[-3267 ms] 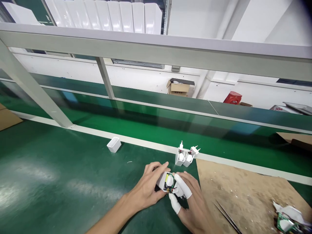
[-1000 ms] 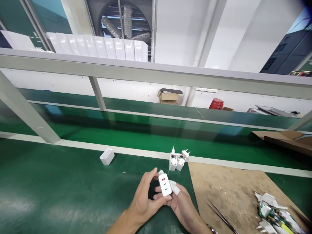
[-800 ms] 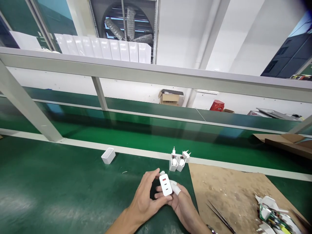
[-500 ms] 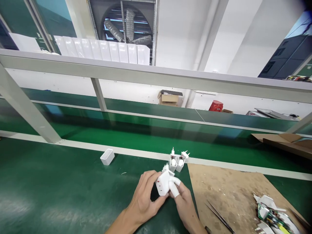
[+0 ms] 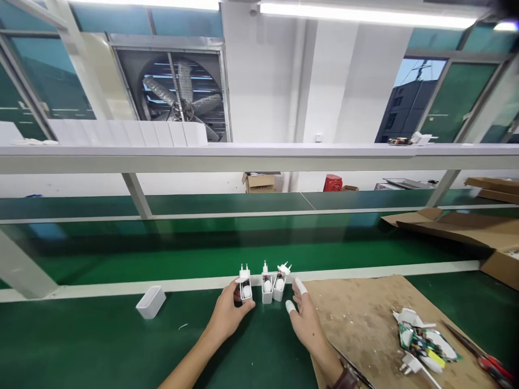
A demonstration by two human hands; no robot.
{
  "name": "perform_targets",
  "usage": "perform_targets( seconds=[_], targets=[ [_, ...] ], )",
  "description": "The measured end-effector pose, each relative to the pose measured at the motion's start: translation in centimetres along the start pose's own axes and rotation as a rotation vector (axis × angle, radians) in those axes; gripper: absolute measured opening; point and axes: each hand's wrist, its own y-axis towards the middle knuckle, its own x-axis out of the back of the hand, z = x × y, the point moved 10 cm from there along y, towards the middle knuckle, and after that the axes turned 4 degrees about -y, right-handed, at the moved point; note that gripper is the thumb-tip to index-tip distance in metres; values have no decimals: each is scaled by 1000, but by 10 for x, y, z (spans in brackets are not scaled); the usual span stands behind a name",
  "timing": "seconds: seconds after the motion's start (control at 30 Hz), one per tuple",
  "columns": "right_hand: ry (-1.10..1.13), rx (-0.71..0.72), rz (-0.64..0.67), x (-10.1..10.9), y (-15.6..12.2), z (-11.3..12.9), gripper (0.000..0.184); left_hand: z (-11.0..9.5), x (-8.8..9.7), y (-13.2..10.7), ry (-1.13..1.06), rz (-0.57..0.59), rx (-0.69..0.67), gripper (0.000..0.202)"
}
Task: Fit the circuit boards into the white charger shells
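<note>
My left hand (image 5: pixel 227 314) grips a white plug adapter housing (image 5: pixel 245 292) by its sides, close to the pale strip along the bench's back. Two metal pins stick up from its top, and a round white part shows inside. Just right of it stand two similar white housings, one upright (image 5: pixel 266 289) and one slightly tilted (image 5: pixel 279 286), each with a plug on top. My right hand (image 5: pixel 305 316) is open beside them, thumb and finger apart, white covers on both fingertips, holding nothing. An open white plastic case (image 5: pixel 151 302) lies off to the left.
Brown cardboard (image 5: pixel 357 319) covers the bench at right. On it are a heap of circuit boards and white plug parts (image 5: pixel 425 340), tweezers (image 5: pixel 351 364) and red-handled pliers (image 5: pixel 492 367). A large cardboard box (image 5: pixel 454 227) stands at back right. A shelf beam (image 5: pixel 259 162) crosses behind.
The adapter housing has gone from between both hands to a spot left of the two others, held by my left hand. My right hand has let go and opened. The view has tilted up.
</note>
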Motion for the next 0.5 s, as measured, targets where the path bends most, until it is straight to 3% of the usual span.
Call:
perform_targets(
  seconds=[0.13,0.23,0.33,0.43,0.5],
  targets=[
    [42,45,130,-13,4,-1,62,-10,-28,14,-28,59,-27,64],
    [45,34,151,-16,-3,-4,63,-15,-24,7,24,19,-51,68],
    [5,57,98,-7,-9,-3,64,-19,26,-1,165,-151,-75,63],
    [-143,162,11,8,-15,22,60,-20,113,-15,331,-386,-72,55],
    [-242,223,12,12,-21,50,58,-8,172,-29,407,-535,-10,63]
  ],
)
